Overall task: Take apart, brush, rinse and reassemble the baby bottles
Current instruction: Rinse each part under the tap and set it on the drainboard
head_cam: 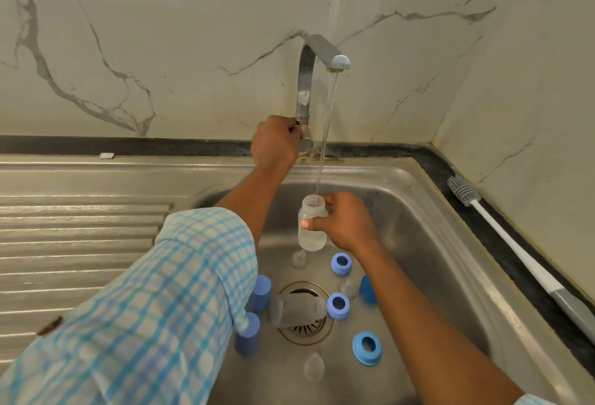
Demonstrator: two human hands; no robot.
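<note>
At the centre of the frame the right hand [346,222] was clamped round an open bottle [311,240], thumb across its front, holding it upright so its mouth sat right under the thin stream [325,134] and filled for a rinse. The left hand [276,143], upper centre, was curled round the tap [306,82] lever, likely to set the flow. Below, on the sink [418,211] floor, lay a 2nd bottle [297,309] on its side over the drain [306,332], with 3 rings [338,305], blue caps [261,292] and clear teats [314,366] loose around it, apparently awaiting their turn. The brush [515,250] lay along the sink's right edge, within reach.
</note>
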